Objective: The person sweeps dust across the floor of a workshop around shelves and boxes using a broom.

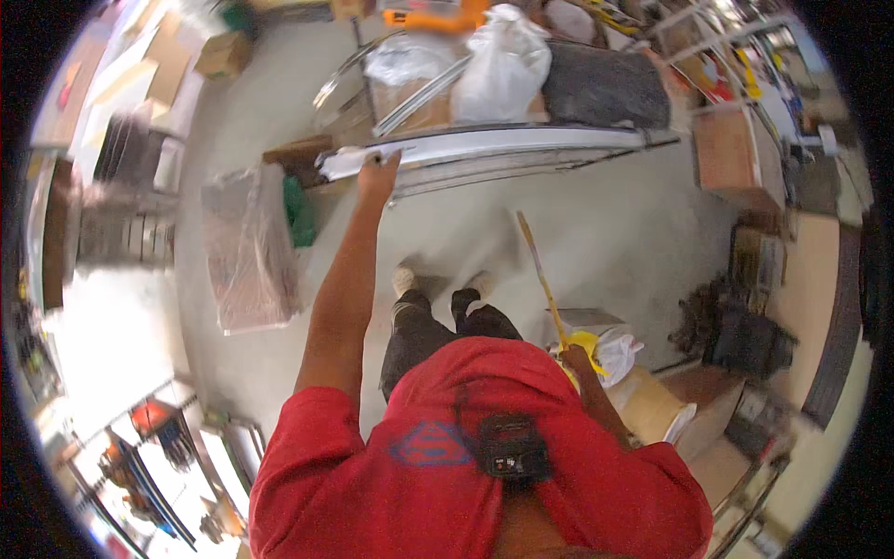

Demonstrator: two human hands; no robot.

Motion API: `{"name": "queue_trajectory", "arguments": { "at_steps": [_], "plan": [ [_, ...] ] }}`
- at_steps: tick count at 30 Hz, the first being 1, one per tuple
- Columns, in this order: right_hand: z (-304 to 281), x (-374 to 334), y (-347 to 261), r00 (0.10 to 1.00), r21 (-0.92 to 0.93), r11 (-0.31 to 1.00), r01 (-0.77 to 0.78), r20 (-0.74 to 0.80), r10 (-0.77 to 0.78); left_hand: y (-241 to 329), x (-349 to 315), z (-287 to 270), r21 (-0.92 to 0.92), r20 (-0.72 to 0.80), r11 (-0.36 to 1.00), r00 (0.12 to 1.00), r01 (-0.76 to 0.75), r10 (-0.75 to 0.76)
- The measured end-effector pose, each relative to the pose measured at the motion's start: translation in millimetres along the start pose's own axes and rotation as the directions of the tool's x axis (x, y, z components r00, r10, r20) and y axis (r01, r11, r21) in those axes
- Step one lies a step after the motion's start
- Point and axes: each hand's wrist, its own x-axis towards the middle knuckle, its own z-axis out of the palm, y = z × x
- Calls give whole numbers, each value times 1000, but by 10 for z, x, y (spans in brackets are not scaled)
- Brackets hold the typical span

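My left hand [377, 175] reaches forward, its fingers closed at the left end of a long pale bar [503, 142], which looks wrapped in white film. The bar runs to the right across the far side, with a thin dark rod [605, 163] and clear wrapping along its near edge. Low at my right side, my right hand [579, 360] is closed round a long, thin yellow strip [540, 268], like a measuring tape's blade. The strip slants up and forward, its far end free above the floor. Beside this hand lies a white plastic bag [616, 356] with something yellow.
A plastic-wrapped brown package [250, 250] lies on the floor at left. Behind the bar are a stuffed white bag [503, 65] and a dark grey bundle [605, 86]. Cardboard boxes [736, 154] stand at right. A pale roll [652, 402] lies by my right arm.
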Motion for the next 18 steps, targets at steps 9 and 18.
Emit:
{"name": "queue_trajectory", "arguments": {
  "at_steps": [9,18],
  "plan": [
    [590,-419,122,915,-472,823,317,-78,-397,-183,-92,-62,-11,-71,990,988,-137,136],
    [485,39,-74,987,117,986,119,-119,-105,-329,-338,60,317,129,814,872,-487,472]
  ]
}}
